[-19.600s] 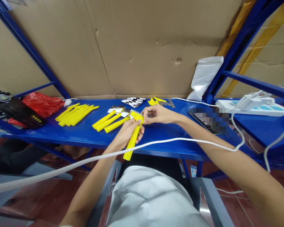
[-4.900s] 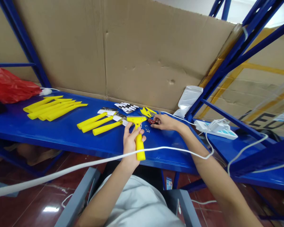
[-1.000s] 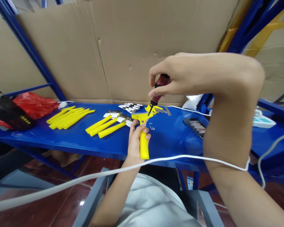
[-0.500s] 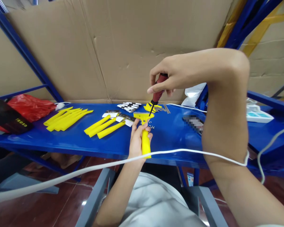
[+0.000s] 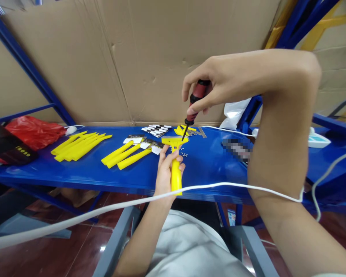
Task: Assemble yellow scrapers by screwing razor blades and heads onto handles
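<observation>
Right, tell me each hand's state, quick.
Left hand: closed around the handle of the yellow scraper.
Right hand: closed on the red-and-black screwdriver.

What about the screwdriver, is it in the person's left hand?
No, the right hand grips the red-and-black screwdriver, while the left hand holds the yellow scraper.

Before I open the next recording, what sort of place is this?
Likely a hand-assembly workstation: blue metal bench, tapered yellow plastic handles, red-and-black screwdriver in the right hand.
</observation>
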Action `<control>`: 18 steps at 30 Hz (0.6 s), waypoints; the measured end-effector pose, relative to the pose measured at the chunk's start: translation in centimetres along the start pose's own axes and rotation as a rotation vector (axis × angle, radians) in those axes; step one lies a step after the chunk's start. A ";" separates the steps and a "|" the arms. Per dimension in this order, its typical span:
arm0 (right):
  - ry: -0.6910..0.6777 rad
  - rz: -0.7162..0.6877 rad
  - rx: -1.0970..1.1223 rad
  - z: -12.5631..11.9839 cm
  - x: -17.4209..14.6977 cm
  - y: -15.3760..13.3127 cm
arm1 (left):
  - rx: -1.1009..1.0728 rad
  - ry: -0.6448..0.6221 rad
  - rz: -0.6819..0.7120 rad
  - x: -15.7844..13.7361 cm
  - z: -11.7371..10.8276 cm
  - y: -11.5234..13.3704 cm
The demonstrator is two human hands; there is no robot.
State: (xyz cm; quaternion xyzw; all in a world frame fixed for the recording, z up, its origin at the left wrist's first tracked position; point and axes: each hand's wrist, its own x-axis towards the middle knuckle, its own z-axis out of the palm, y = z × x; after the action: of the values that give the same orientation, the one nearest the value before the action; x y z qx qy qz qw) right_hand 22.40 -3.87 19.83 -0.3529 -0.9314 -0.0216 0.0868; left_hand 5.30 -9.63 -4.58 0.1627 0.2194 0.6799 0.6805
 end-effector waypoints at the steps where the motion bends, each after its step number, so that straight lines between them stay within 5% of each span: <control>1: 0.003 0.032 0.011 0.1 0.1 0.1 | 0.002 -0.003 0.000 0.0 0.0 0.0; 5: 0.035 0.096 -0.053 0.5 0.5 0.9 | -0.004 -0.006 -0.001 0.0 0.0 0.1; 12: 0.006 -0.108 0.018 0.5 0.9 1.5 | -0.018 0.000 -0.017 0.0 -0.1 0.1; 18: 0.035 0.028 0.003 1.0 1.9 2.3 | -0.022 0.001 -0.024 0.0 -0.1 0.1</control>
State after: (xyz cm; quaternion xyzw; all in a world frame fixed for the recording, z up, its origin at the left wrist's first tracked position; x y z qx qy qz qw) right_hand 22.38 -0.79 19.09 -0.3651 -0.9248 -0.0253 0.1039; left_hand 5.14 -9.59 -4.58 0.1522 0.2144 0.6740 0.6904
